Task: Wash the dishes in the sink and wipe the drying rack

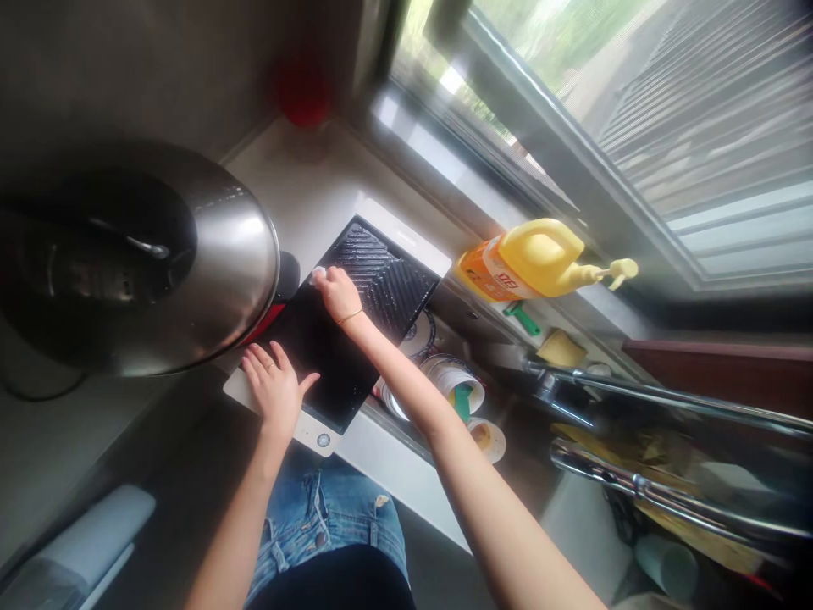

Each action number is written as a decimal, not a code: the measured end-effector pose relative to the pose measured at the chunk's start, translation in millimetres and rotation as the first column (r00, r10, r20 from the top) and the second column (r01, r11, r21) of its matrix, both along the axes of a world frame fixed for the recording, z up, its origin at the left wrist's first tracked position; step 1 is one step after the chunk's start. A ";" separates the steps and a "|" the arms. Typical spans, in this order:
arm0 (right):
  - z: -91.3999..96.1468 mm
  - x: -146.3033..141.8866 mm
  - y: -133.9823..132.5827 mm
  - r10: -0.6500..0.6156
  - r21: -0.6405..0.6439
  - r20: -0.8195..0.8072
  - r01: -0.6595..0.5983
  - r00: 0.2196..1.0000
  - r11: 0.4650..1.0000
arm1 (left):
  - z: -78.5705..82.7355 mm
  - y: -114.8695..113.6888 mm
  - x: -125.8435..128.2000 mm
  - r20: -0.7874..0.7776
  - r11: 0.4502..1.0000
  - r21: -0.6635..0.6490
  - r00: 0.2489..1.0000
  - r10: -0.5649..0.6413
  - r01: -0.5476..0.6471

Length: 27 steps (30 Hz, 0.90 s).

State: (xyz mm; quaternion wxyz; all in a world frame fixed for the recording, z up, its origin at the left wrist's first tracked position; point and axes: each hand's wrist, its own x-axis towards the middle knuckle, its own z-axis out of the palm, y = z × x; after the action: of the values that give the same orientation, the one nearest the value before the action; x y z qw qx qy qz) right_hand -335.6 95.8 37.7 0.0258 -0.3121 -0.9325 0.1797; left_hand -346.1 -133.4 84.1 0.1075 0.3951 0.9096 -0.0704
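Note:
A black-topped induction cooker [381,284] with a white rim lies on the pale counter. My left hand [274,385] rests flat on its near end, fingers spread, holding nothing. My right hand [336,291] reaches across the black glass with its fingers curled round a small white cloth or sponge [318,273] pressed on the far edge. A thin bracelet circles my right wrist. A large steel pot [190,254] looms at the left, just beside the cooker.
A yellow detergent bottle [533,261] lies by the window sill. The sink [508,398] on the right holds several bowls and cups, with a chrome tap [635,394] above. A red object [303,93] stands in the far corner.

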 end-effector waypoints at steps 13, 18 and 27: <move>4.8 14.0 -30.8 -0.152 0.014 0.022 0.152 0.988 0.988 | 3.3 0.9 1.1 0.011 1.000 0.021 1.000 0.002 -0.002; 4.2 57.1 -11.7 -0.348 0.028 0.064 0.347 0.935 0.937 | 2.0 0.6 1.0 0.049 0.999 0.045 0.999 0.019 -0.021; 11.1 -18.9 80.6 -0.437 0.010 0.018 0.437 0.899 0.900 | 2.4 1.4 -0.6 0.028 0.999 0.036 1.000 0.003 -0.004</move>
State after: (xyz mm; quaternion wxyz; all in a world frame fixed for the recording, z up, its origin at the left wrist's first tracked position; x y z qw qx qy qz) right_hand -354.5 176.4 48.8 0.0571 -0.5148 -0.8396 0.1636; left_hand -346.7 -132.0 86.5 0.1131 0.3964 0.9098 -0.0482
